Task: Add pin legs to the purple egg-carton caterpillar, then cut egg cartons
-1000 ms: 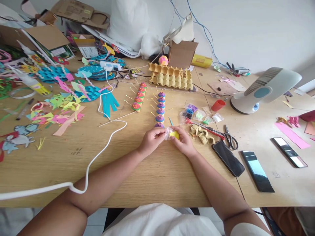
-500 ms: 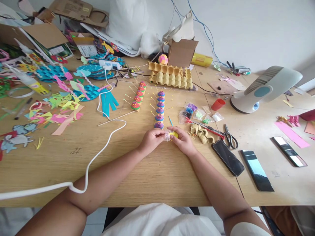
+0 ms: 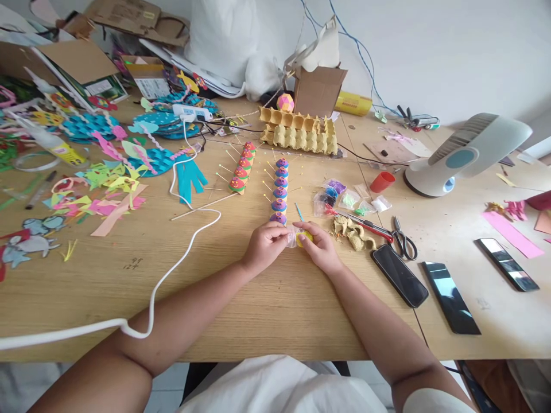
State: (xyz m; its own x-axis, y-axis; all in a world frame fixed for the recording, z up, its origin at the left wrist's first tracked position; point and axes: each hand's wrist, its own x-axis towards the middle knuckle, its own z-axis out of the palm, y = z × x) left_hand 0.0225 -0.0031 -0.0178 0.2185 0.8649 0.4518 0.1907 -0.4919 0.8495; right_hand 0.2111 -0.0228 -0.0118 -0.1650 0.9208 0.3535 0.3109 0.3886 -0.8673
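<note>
Between my two hands is a small clear plastic bag (image 3: 293, 237) with something soft-looking and yellow (image 3: 307, 234) at its right end. My left hand (image 3: 266, 245) pinches the bag's clear end. My right hand (image 3: 321, 248) is closed round the yellow end, its fingers partly covering it. Just beyond my hands stands a row of purple-painted egg-carton cups (image 3: 280, 189) with faces and yellow-tipped sticks poking out. A thin blue tool (image 3: 298, 211) lies by my right fingertips. Farther left is a similar red and green row (image 3: 243, 167).
Several small bags of coloured material (image 3: 340, 197), torn carton pieces (image 3: 355, 234), a red cutter (image 3: 379, 230) and scissors (image 3: 403, 238) lie right. Phones (image 3: 399, 276) are nearer. A white cable (image 3: 161, 275) crosses left, under paper scraps (image 3: 99, 192). Egg cartons (image 3: 305, 141) and a fan (image 3: 456, 158) stand behind.
The clear end of the bag is stretched out a little more between my hands, and more of the yellow shows. My hands have barely shifted.
</note>
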